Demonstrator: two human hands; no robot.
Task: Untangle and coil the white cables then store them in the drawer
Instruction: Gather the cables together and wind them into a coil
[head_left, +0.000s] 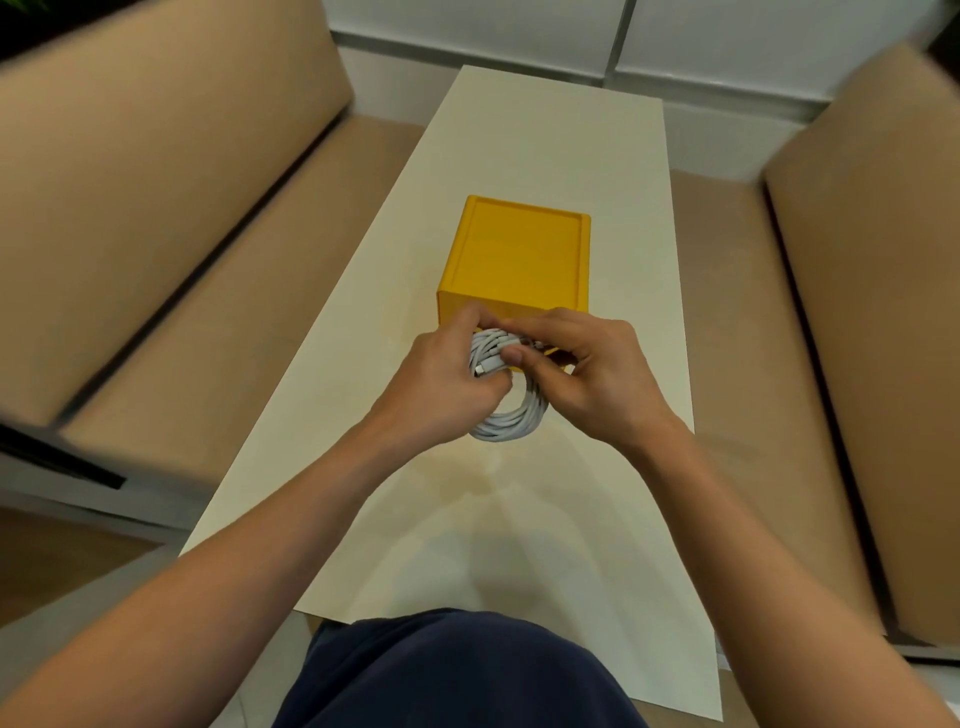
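Note:
A coil of white cable (511, 418) hangs in a loop above the white table, just in front of the yellow drawer box (517, 254). My left hand (441, 379) grips the upper left of the coil, where a connector end shows. My right hand (592, 371) pinches the top of the bundle with thumb and fingers. Both hands cover the box's front face, so I cannot tell whether the drawer stands open.
The long white table (545, 150) runs away from me between two tan sofas, one on the left (156, 218) and one on the right (857, 260). My dark-clothed lap (452, 670) sits at the table's near end.

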